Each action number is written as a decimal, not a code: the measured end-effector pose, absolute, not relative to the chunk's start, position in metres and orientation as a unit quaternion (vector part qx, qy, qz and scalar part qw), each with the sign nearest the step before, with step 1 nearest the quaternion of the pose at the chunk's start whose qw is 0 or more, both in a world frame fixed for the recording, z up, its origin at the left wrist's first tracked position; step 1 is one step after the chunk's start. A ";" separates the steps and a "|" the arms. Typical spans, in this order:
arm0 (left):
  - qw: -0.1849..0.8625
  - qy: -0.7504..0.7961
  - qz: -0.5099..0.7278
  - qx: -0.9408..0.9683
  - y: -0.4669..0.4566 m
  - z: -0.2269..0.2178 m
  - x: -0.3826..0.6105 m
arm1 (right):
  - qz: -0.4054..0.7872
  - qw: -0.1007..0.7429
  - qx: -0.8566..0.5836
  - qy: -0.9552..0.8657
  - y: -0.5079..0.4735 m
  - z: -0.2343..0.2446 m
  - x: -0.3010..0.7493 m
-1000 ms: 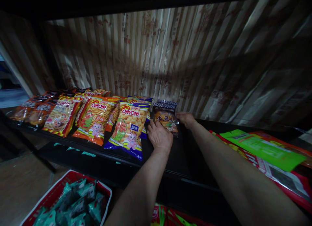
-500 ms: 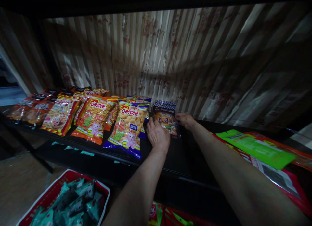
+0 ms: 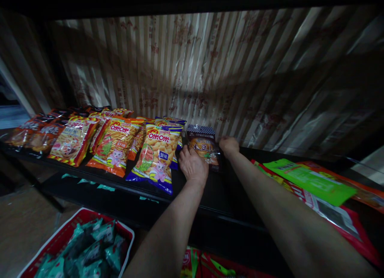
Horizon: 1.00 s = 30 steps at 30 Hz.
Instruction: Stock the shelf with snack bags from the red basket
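A brown snack bag (image 3: 205,147) with a checkered top lies on the black shelf (image 3: 228,190), just right of a row of snack packets. My left hand (image 3: 193,166) grips its lower left edge, fingers curled on it. My right hand (image 3: 228,145) holds its right edge, fingers closed on the bag. A blue-trimmed packet (image 3: 157,156) lies right beside my left hand.
Orange and red snack packets (image 3: 115,145) fill the shelf's left part. A green bag (image 3: 312,179) lies on red packets at the right. A red basket (image 3: 81,252) of teal packets stands below left. Striped paper (image 3: 210,70) lines the shelf's back.
Both hands stay on the brown bag; my right hand has shifted slightly up along its right edge. The view has drifted a little.
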<state>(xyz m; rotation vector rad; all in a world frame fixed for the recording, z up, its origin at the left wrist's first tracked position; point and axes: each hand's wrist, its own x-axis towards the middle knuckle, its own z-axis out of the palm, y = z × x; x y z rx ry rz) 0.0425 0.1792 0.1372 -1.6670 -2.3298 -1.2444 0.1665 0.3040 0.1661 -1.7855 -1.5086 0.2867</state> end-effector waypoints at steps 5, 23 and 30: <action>0.004 -0.750 -0.395 -0.530 0.177 0.139 0.044 | -0.041 0.339 -0.635 -0.693 0.291 0.187 0.137; 0.014 -0.736 -0.406 -0.542 0.182 0.135 0.042 | -0.067 0.254 -0.610 -0.747 0.280 0.175 0.102; 0.043 -0.685 -0.461 -0.563 0.184 0.129 0.036 | -0.067 0.364 -0.508 -0.778 0.244 0.185 0.119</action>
